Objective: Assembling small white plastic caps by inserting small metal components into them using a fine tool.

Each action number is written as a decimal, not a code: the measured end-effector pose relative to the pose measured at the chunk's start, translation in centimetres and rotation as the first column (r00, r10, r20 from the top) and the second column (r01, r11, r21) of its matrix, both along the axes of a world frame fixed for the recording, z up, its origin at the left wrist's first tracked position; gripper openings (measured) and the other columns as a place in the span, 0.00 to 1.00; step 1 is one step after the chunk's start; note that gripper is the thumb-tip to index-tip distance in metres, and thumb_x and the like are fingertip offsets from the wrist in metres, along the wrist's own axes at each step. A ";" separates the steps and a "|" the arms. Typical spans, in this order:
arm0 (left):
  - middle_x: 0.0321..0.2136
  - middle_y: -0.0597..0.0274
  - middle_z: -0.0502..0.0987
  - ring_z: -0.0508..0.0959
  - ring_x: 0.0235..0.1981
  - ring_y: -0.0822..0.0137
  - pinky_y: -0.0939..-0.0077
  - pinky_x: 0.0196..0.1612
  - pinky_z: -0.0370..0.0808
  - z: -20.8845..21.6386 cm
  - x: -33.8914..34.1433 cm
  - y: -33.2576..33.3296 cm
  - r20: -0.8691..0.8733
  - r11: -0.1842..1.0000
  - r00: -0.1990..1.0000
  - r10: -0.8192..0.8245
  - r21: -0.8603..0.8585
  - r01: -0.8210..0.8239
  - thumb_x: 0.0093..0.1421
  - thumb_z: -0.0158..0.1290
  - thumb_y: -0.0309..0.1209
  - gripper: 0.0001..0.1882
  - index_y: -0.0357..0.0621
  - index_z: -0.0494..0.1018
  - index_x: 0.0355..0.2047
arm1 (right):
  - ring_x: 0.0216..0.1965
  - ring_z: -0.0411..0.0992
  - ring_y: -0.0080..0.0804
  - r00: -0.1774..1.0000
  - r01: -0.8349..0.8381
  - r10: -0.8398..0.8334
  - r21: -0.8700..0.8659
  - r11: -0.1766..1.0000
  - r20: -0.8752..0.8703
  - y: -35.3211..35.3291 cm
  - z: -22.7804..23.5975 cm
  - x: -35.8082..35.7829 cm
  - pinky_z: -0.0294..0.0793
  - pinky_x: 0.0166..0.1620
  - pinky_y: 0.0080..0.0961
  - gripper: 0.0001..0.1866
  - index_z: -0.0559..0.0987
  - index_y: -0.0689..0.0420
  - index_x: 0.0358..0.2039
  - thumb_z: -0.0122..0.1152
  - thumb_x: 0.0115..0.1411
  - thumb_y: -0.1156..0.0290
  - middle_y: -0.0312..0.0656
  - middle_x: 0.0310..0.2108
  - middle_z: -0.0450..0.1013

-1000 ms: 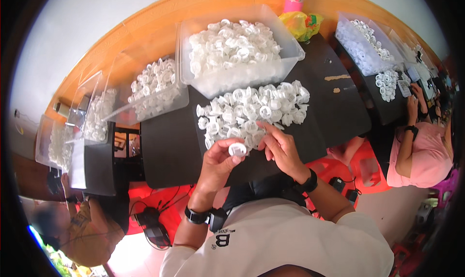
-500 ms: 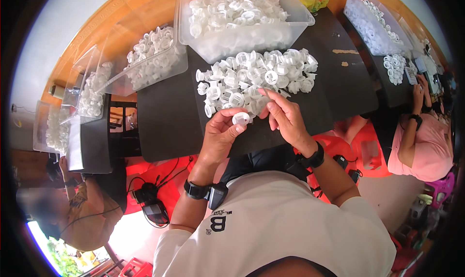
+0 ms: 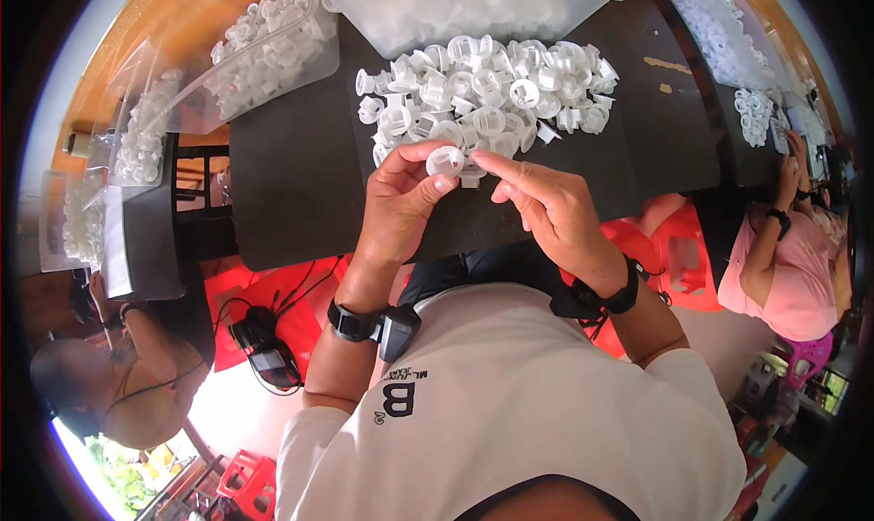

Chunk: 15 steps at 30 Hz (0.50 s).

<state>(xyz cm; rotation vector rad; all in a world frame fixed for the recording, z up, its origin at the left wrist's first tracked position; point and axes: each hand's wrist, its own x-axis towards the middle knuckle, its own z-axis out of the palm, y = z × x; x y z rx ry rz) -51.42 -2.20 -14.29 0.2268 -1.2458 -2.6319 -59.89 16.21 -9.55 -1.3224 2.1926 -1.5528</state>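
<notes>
My left hand (image 3: pixel 393 207) pinches a round white plastic cap (image 3: pixel 444 161) between thumb and fingers, above the table's front part. Its broad, disc-like face and a small opening show. Close on its right is my right hand (image 3: pixel 557 207), index finger stretched toward the cap and the thumb apart below. I see nothing held in that hand; whether the fingertip touches the cap I cannot tell. Just beyond both hands lies a loose pile of similar white caps (image 3: pixel 487 120), with rims and square stems turned every way.
Behind the pile stands a large translucent bin (image 3: pixel 473 20) of caps on the black table (image 3: pixel 300 184). Another clear bin (image 3: pixel 273 93) stands at left. Co-workers sit at both sides, one in a pink top (image 3: pixel 774 275). Red stools (image 3: pixel 687 266) are under the table.
My right index finger has come down from over the pile to beside the held cap. The left hand keeps the cap. The whole view has shifted, with the far bin now higher.
</notes>
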 end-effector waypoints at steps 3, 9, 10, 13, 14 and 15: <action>0.46 0.60 0.75 0.75 0.46 0.71 0.75 0.51 0.74 -0.1 0.1 0.1 0.001 0.999 1.000 0.020 -0.032 -0.020 0.56 0.62 0.20 0.16 0.38 0.74 0.45 | 0.26 0.74 0.32 1.000 0.016 -0.015 0.018 1.000 -0.023 0.0 0.2 -0.1 0.74 0.30 0.27 0.25 0.76 0.51 0.55 0.53 0.58 0.85 0.45 0.27 0.74; 0.46 0.60 0.76 0.76 0.46 0.71 0.74 0.51 0.74 -0.1 0.1 0.3 -0.003 0.997 0.999 0.035 -0.068 -0.035 0.56 0.62 0.20 0.16 0.38 0.74 0.45 | 0.23 0.73 0.34 0.986 0.041 -0.025 0.100 0.994 -0.162 0.1 0.7 -0.5 0.74 0.28 0.30 0.25 0.78 0.50 0.53 0.57 0.54 0.84 0.40 0.23 0.72; 0.46 0.60 0.76 0.76 0.45 0.71 0.74 0.51 0.74 -0.1 0.0 0.3 -0.012 0.997 0.999 0.035 -0.071 -0.035 0.56 0.62 0.21 0.16 0.37 0.74 0.45 | 0.23 0.73 0.35 0.982 0.045 -0.022 0.118 0.992 -0.187 0.0 0.9 -0.5 0.74 0.27 0.30 0.25 0.78 0.49 0.53 0.57 0.54 0.84 0.40 0.23 0.72; 0.46 0.59 0.77 0.78 0.45 0.68 0.73 0.50 0.78 -0.5 0.1 0.3 -0.010 0.992 0.998 0.057 -0.109 -0.057 0.54 0.64 0.23 0.20 0.39 0.73 0.47 | 0.24 0.74 0.34 0.979 0.036 -0.001 0.169 0.985 -0.203 0.0 1.4 -0.4 0.73 0.28 0.29 0.26 0.78 0.50 0.53 0.55 0.55 0.86 0.42 0.23 0.72; 0.46 0.59 0.77 0.78 0.45 0.68 0.73 0.50 0.78 -0.4 0.1 0.3 -0.010 0.993 0.998 0.056 -0.108 -0.057 0.54 0.64 0.23 0.20 0.39 0.73 0.47 | 0.25 0.74 0.33 0.981 0.025 0.015 0.200 0.980 -0.196 0.1 1.6 -0.4 0.73 0.30 0.27 0.27 0.77 0.52 0.54 0.51 0.56 0.88 0.46 0.24 0.72; 0.46 0.59 0.76 0.77 0.45 0.69 0.73 0.51 0.76 -0.2 0.1 0.3 -0.009 0.994 0.999 0.050 -0.099 -0.051 0.55 0.63 0.21 0.18 0.38 0.73 0.46 | 0.25 0.74 0.33 0.981 0.025 0.015 0.201 0.979 -0.196 0.1 1.7 -0.5 0.73 0.30 0.27 0.27 0.77 0.52 0.54 0.51 0.56 0.88 0.46 0.24 0.72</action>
